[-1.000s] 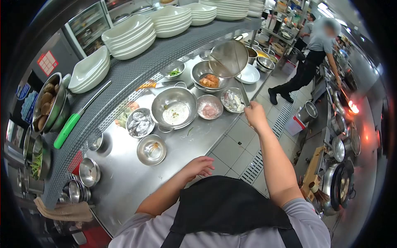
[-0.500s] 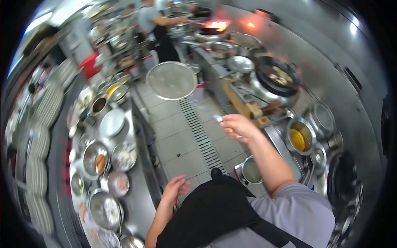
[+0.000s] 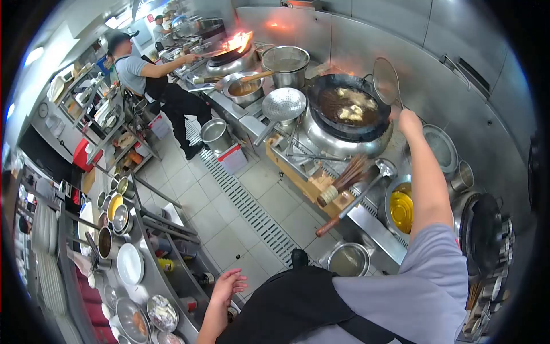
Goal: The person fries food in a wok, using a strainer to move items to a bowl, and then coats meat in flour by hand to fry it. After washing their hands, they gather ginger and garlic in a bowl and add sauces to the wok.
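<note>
In the head view, my right hand [image 3: 408, 122] reaches out to the wok and is closed around the handle of a round mesh strainer [image 3: 385, 81]. The strainer is tilted up at the wok's right rim, above the oil. Inside the black wok [image 3: 318, 109], pale pieces of food [image 3: 350, 114] lie in dark oil. My left hand [image 3: 229, 285] hangs low over the floor by the left counter, holding nothing, its fingers apart.
A bamboo brush [image 3: 345, 179] and a ladle [image 3: 356, 203] lie along the stove's front edge. Beside my right forearm stands a pot with yellow oil [image 3: 401, 207]. A perforated skimmer [image 3: 284, 104] rests left of the wok. Further back, a co-worker [image 3: 150, 71] works at a flaming wok [image 3: 229, 55].
My right hand has carried the strainer from over the aisle to the wok on the right. The view has turned right. My left hand stays low and empty.
</note>
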Tool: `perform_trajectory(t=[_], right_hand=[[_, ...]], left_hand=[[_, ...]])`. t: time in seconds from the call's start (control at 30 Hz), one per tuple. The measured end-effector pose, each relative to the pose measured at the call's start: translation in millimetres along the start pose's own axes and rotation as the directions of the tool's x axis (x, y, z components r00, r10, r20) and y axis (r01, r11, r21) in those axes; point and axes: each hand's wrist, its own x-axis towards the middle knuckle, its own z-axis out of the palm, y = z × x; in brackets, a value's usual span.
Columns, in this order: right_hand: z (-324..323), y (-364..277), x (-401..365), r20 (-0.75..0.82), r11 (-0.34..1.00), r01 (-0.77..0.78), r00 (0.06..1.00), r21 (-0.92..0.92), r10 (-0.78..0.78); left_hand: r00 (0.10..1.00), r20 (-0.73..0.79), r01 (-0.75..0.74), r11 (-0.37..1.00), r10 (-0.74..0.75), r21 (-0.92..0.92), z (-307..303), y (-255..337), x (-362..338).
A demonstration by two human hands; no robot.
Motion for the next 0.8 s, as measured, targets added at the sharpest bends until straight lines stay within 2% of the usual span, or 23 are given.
perform_trajectory(t=[0.03, 0.1, 0.13, 0.17, 0.2, 0.23, 0.3, 0.33, 0.4, 0.43, 0.5, 0.57, 0.6, 0.73, 0.8], right_hand=[[11.2, 2.5, 15.2, 0.002, 1.0, -0.002, 1.0, 0.001, 0.002], [37.0, 8.2, 38.8, -0.171, 0.99, 0.14, 0.975, -0.027, -0.142], [36.5, 8.8, 47.4, -0.163, 0.99, 0.138, 0.976, -0.032, -0.141], [18.7, 2.2, 48.8, 0.079, 0.997, 0.06, 0.995, 0.041, -0.063], [5.9, -3.0, 50.1, 0.321, 0.995, -0.034, 0.947, 0.091, 0.003], [1.2, 1.1, 53.1, 0.321, 0.996, -0.032, 0.947, 0.085, 0.002], [-1.6, 19.4, 53.4, 0.632, 0.848, -0.389, 0.77, 0.359, 0.085], [6.9, 20.4, 52.7, 0.628, 0.849, -0.387, 0.773, 0.361, 0.086], [31.6, 22.3, 45.5, 0.767, 0.617, -0.595, 0.641, 0.516, -0.023], [26.3, 0.8, 26.7, 0.747, 0.507, -0.613, 0.658, 0.606, -0.098], [78.5, -10.6, 33.1, 0.744, 0.362, -0.674, 0.662, 0.644, -0.093], [121.6, -27.2, 36.4, 0.655, 0.248, -0.626, 0.754, 0.74, -0.05], [132.7, -38.1, 34.8, 0.599, 0.254, -0.574, 0.801, 0.778, -0.026], [152.6, -58.8, 26.1, 0.523, 0.205, -0.513, 0.852, 0.833, 0.005], [152.9, -65.7, 23.3, 0.477, 0.25, -0.454, 0.878, 0.855, -0.034]], left_hand=[[1.0, -0.028, 0.0, 1.0, 0.0, -0.012, -1.2, 9.6, 8.5], [0.999, -0.042, -0.003, 1.0, 0.002, -0.012, -4.9, 27.1, 20.3], [0.998, -0.064, -0.012, 0.999, 0.01, -0.038, -6.8, 32.3, 24.6], [0.996, -0.085, -0.026, 0.997, 0.02, -0.07, -5.0, 37.9, 28.8], [0.994, -0.108, -0.033, 0.995, 0.022, -0.093, -3.6, 43.4, 29.5], [0.994, -0.106, -0.029, 0.995, 0.019, -0.099, -2.9, 44.8, 33.0], [0.991, -0.129, -0.045, 0.986, 0.024, -0.16, -7.7, 46.5, 38.4], [0.991, -0.132, -0.04, 0.982, 0.016, -0.185, -8.8, 45.5, 43.1], [0.991, -0.131, -0.029, 0.982, 0.005, -0.186, -6.9, 47.8, 51.0], [0.991, -0.132, -0.015, 0.983, -0.01, -0.183, -6.3, 49.7, 54.7], [0.996, -0.093, -0.027, 0.983, 0.011, -0.179, -5.3, 55.2, 62.9], [0.998, -0.058, -0.041, 0.983, 0.031, -0.179, -3.6, 61.2, 67.8], [0.998, -0.054, -0.049, 0.984, 0.04, -0.171, -3.0, 65.9, 69.6], [0.996, -0.072, -0.067, 0.985, 0.056, -0.157, -11.7, 74.3, 73.9], [0.995, -0.085, -0.066, 0.985, 0.053, -0.162, -16.3, 72.7, 70.2]])
